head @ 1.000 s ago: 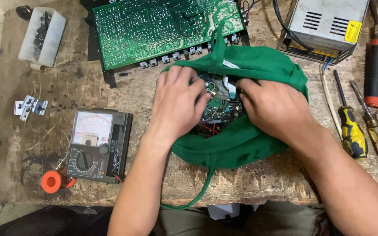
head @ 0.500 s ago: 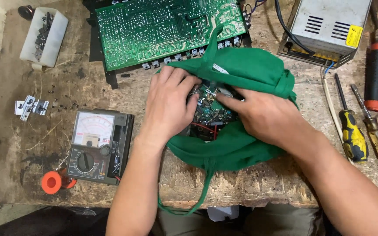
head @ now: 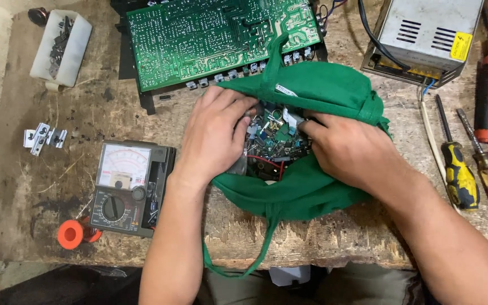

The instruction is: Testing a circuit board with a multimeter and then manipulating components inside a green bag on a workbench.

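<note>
A green cloth bag (head: 312, 192) lies open on the worn wooden bench (head: 334, 240), full of small electronic parts (head: 275, 144) and wires. My left hand (head: 216, 133) rests on the bag's left rim, with its fingers curled over the edge and into the parts. My right hand (head: 351, 149) lies on the right side of the opening, fingertips pressed among the components. Whether either hand pinches a particular part is hidden by the fingers. One green handle (head: 238, 262) hangs over the bench's front edge.
A large green circuit board (head: 216, 36) lies behind the bag. A grey metal power supply box (head: 430, 36) stands at the back right. Screwdrivers (head: 458, 172) lie at the right. An analogue multimeter (head: 125, 189), an orange solder spool (head: 72, 234), metal brackets (head: 43, 137) and a white parts tray (head: 60, 48) are at the left.
The bag's opening has been pulled wider and shows more parts. Both hands shifted slightly apart, the left onto the left rim, the right further into the parts.
</note>
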